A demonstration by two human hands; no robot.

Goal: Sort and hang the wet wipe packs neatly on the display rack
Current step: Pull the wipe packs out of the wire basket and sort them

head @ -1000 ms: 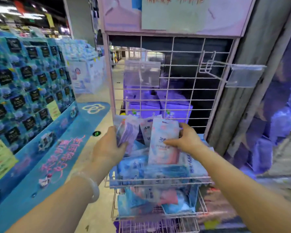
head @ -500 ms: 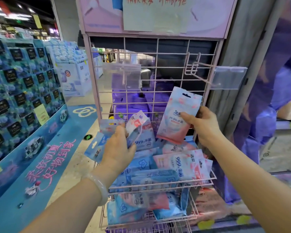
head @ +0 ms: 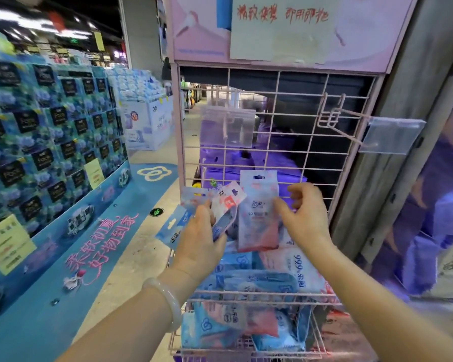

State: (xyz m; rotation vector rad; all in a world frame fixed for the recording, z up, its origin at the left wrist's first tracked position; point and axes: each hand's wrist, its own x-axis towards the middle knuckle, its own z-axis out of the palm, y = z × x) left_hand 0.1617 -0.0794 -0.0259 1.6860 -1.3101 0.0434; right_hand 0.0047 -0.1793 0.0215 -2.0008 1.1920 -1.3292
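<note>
Standing upright between the hands, the pink pack (head: 258, 212) is pinched by the right hand (head: 302, 215) — hook (head: 351, 121) up-right; left hand (head: 202, 239) clamps several packs (head: 220, 207).

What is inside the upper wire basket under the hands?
The upper wire basket holds a loose heap of wet wipe packs, blue ones and pink-white ones marked 999. The left hand and right hand cover the heap's rear; its bottom layers are hidden.

rack (head: 302, 163): pink coated wire, smooth | wipe packs (head: 256, 212): glossy plastic film | bracelet (head: 168, 300): glossy, translucent
</note>
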